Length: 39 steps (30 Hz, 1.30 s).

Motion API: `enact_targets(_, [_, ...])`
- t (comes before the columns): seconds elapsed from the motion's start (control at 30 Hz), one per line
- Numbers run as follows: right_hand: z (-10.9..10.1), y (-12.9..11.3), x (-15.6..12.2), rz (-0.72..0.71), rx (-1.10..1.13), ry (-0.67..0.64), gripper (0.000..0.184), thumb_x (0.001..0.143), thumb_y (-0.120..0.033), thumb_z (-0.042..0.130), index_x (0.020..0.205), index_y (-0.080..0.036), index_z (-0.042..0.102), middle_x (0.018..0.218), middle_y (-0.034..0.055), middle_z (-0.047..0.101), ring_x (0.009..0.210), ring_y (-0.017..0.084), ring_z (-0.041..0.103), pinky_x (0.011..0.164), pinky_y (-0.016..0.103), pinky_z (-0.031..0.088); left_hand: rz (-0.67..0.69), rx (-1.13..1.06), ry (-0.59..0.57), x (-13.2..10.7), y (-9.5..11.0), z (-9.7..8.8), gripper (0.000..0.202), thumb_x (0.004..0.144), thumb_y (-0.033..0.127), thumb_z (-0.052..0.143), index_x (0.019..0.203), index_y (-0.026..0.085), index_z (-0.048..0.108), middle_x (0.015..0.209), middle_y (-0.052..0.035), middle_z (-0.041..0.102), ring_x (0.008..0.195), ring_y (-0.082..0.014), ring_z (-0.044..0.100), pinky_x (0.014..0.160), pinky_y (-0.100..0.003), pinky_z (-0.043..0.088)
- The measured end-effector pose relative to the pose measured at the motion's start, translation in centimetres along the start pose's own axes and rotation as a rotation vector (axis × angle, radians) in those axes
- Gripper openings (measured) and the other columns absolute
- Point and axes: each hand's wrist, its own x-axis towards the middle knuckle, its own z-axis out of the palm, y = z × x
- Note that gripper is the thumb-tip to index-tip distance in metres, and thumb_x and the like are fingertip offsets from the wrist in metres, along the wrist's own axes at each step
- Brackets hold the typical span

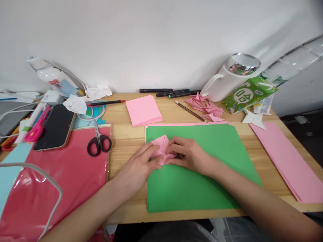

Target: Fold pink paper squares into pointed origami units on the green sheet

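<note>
Small piece of folded pink paper (pixel 163 145): located near the left edge of a stack of large rectangular green paper sheets (pixel 202 191), which lies on the light wood-grain tabletop (pixel 119 154). The piece shows crease lines and a pointed corner directed away from the person.

Step in hand: judged from the finger positions, a fold is being formed or pressed. The next move appears to call for aligned edges, one side kept steady, and firm pressure along the crease. Misaligned layers could leave the fold skewed.

Left hand (pixel 141 161): the grip is clamped on the left side of the piece. Fingers lie over the upper part and the thumb bears on the lower part, with a narrow gap between the tips where paper shows.

Right hand (pixel 192 155): the grip is clamped on the right side. Fingers are curled, and the thumb and fingertips close in on the paper from below and above. The exact contact under the fingers is hidden.

Adjacent items: a stack of square pink paper sheets (pixel 143 110) lies beyond the green stack, to its left. Pointed pink folded-paper pieces (pixel 210 108) lie beyond its far edge, beside a slim dark brown pencil (pixel 191 112). Black-handled metal scissors (pixel 98 137) lie to the left, well apart from both hands.
</note>
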Motion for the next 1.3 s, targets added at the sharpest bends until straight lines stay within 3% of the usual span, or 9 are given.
enact_targets(0.27, [0.04,-0.03,0.05,0.002,0.007,0.008,0.019,0.086,-0.034,0.060,0.084,-0.015,0.063,0.080,0.0049,0.058,0.063,0.011,0.050,0.056,0.022,0.040,-0.048,-0.173,0.048,0.41,-0.10,0.05,0.018,0.090,0.020,0.050,0.096,0.021,0.066,0.115,-0.0073,0.057,0.109,-0.0205,0.051,0.091,-0.036,0.048])
enact_targets(0.47, [-0.04,0.01,-0.01,0.026,-0.003,-0.001,0.018,0.085,-0.032,0.062,0.088,-0.014,0.064,0.082,0.0063,0.059,0.064,0.012,0.052,0.056,0.023,0.041,-0.022,-0.270,0.120,0.44,-0.42,0.05,0.018,0.086,0.021,0.057,0.104,0.016,0.057,0.108,-0.0090,0.060,0.104,-0.0206,0.052,0.088,-0.035,0.048])
enact_targets(0.6, [-0.03,-0.01,0.00,0.007,-0.015,-0.002,0.016,0.085,-0.030,0.062,0.089,-0.015,0.066,0.083,0.0068,0.060,0.067,0.013,0.054,0.058,0.023,0.042,-0.008,-0.288,0.127,0.34,-0.75,0.20,0.005,0.086,0.021,0.058,0.084,0.016,0.058,0.107,-0.0080,0.060,0.103,-0.0200,0.053,0.088,-0.035,0.047])
enact_targets(0.7, [0.01,0.02,-0.03,-0.007,-0.008,0.007,0.016,0.085,-0.029,0.062,0.091,-0.015,0.067,0.085,0.0071,0.061,0.066,0.012,0.054,0.057,0.023,0.043,0.011,-0.276,0.155,0.20,-0.75,0.36,0.011,0.087,0.020,0.055,0.079,0.016,0.061,0.112,-0.0081,0.058,0.106,-0.0199,0.052,0.090,-0.035,0.046])
enact_targets(0.83, [0.07,0.13,-0.16,-0.023,-0.013,0.020,0.016,0.084,-0.027,0.063,0.092,-0.015,0.069,0.084,0.0076,0.061,0.069,0.013,0.057,0.057,0.022,0.044,-0.045,-0.358,0.158,0.30,-0.41,0.15,0.015,0.088,0.019,0.055,0.074,0.017,0.061,0.098,-0.0056,0.059,0.095,-0.0164,0.056,0.081,-0.030,0.050])
enact_targets(1.07, [0.29,0.39,-0.36,-0.048,-0.023,0.047,0.017,0.084,-0.027,0.063,0.094,-0.015,0.070,0.084,0.0082,0.062,0.069,0.014,0.058,0.056,0.023,0.046,-0.042,-0.419,0.129,0.60,-0.30,-0.16,0.015,0.087,0.019,0.056,0.074,0.017,0.061,0.093,-0.0042,0.060,0.095,-0.0158,0.056,0.082,-0.030,0.051])
enact_targets(1.3, [0.42,0.59,-0.45,-0.056,-0.021,0.058,0.019,0.085,-0.028,0.062,0.095,-0.015,0.071,0.083,0.0086,0.063,0.070,0.014,0.059,0.057,0.024,0.047,0.014,-0.287,0.127,0.36,-0.49,0.22,0.012,0.089,0.021,0.053,0.086,0.016,0.063,0.096,-0.0057,0.060,0.096,-0.0173,0.053,0.083,-0.031,0.048])
